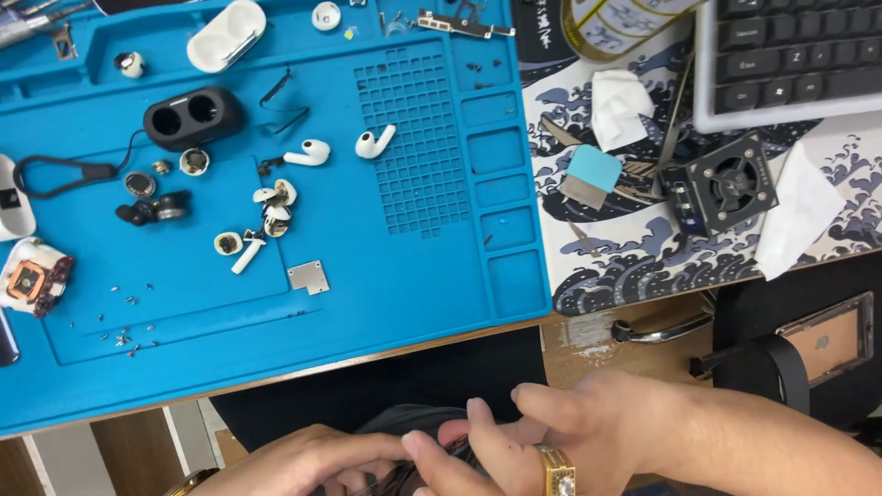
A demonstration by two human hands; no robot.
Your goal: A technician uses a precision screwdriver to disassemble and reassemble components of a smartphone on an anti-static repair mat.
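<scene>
Both hands are low in the picture, below the desk's front edge. My left hand [317, 459] and my right hand [542, 436], with a gold ring on one finger, meet around a small dark object [459, 452] that their fingers mostly hide; I cannot tell what it is. On the blue work mat [395, 276] above lie two white earbuds [308, 152] [374, 141], opened earbud shells and small parts [274, 207], a black two-hole insert [193, 117], a white charging case [227, 35] and a small metal plate [309, 276].
Tiny screws [124, 338] lie scattered on the mat's left. A wave-pattern desk mat [643, 248] holds a small black fan unit [730, 181], a light-blue pad [591, 170], tissues [620, 103] and tweezers [678, 110]. A keyboard [790, 55] sits top right. A drawer handle [661, 331] is under the desk.
</scene>
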